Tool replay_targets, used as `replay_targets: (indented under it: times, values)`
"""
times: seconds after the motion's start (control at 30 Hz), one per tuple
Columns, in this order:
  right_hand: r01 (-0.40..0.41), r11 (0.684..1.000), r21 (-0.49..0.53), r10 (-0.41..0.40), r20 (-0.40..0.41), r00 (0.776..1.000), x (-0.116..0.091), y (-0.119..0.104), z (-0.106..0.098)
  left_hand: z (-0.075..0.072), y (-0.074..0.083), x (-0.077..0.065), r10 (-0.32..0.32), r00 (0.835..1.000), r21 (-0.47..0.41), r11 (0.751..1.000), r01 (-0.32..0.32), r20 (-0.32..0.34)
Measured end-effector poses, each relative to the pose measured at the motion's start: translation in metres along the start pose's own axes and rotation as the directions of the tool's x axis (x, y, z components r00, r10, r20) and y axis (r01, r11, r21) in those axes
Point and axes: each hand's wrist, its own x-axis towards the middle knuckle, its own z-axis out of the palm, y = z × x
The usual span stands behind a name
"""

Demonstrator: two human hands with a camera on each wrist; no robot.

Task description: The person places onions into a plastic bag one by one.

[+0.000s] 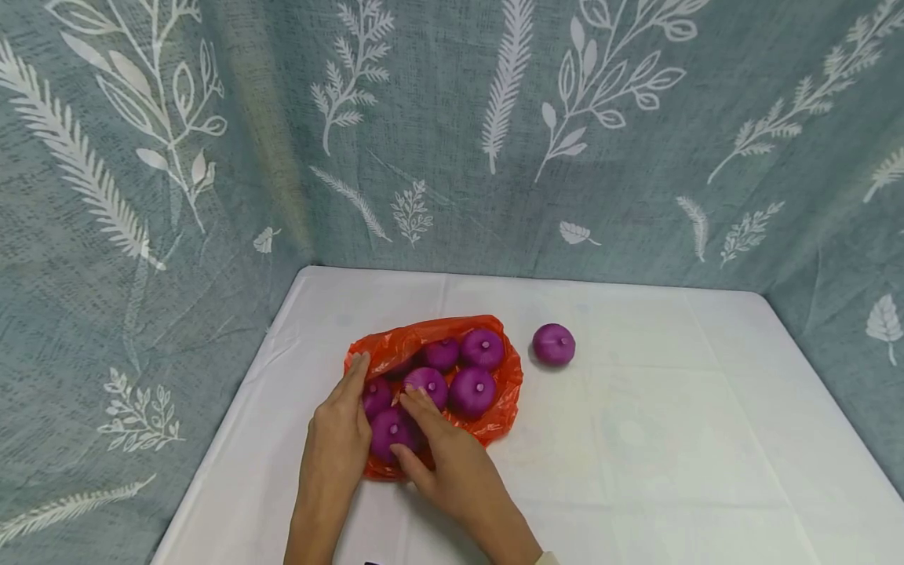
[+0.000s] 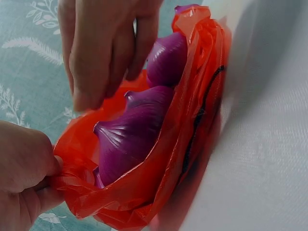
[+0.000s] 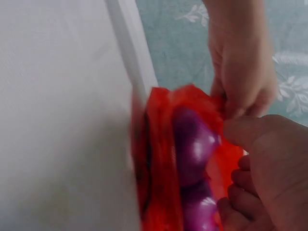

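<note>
A red plastic bag (image 1: 510,414) lies with its mouth spread, holding several red onions (image 1: 472,392). My left hand (image 1: 333,439) is at the bag's left side; in the left wrist view its thumb and fingers (image 2: 29,168) pinch the bag's rim. Over the onions in the bag's front part is my right hand (image 1: 452,463), thumb and fingers apart. The right wrist view shows this right hand (image 3: 269,173) beside the onions (image 3: 192,149), with nothing seen gripped. Whether its fingertips touch an onion I cannot tell.
A single red onion (image 1: 554,345) sits on the white-covered table (image 1: 671,424), right of the bag. Blue-green cloth (image 1: 438,141) with white leaf prints hangs behind the table and at both sides.
</note>
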Motion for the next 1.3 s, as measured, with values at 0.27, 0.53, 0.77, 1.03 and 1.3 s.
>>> replay_targets:
  times: [0.27,0.53,0.77,1.03,1.3]
  values:
    - [-0.013,0.998,0.054,0.020,-0.137,0.990,0.008,0.011,-0.026,0.000,-0.001,0.001,0.013,1.000,-0.013,1.000,-0.013,-0.017]
    - [-0.038,0.999,-0.002,0.036,-0.256,0.966,0.016,0.027,-0.052,0.000,0.000,0.000,0.010,1.000,-0.033,0.999,-0.011,-0.021]
    - [-0.105,0.994,-0.043,0.084,-0.353,0.932,0.025,0.044,-0.074,-0.001,0.000,0.001,0.006,1.000,-0.032,0.999,-0.007,-0.015]
    - [-0.213,0.977,-0.027,0.184,-0.406,0.895,0.030,0.055,-0.097,-0.002,0.001,0.002,0.008,1.000,-0.031,0.999,-0.008,-0.023]
    - [-0.308,0.951,0.005,0.274,-0.473,0.838,0.028,0.073,-0.111,-0.003,0.000,0.002,0.017,0.999,-0.030,0.999,-0.018,-0.035]
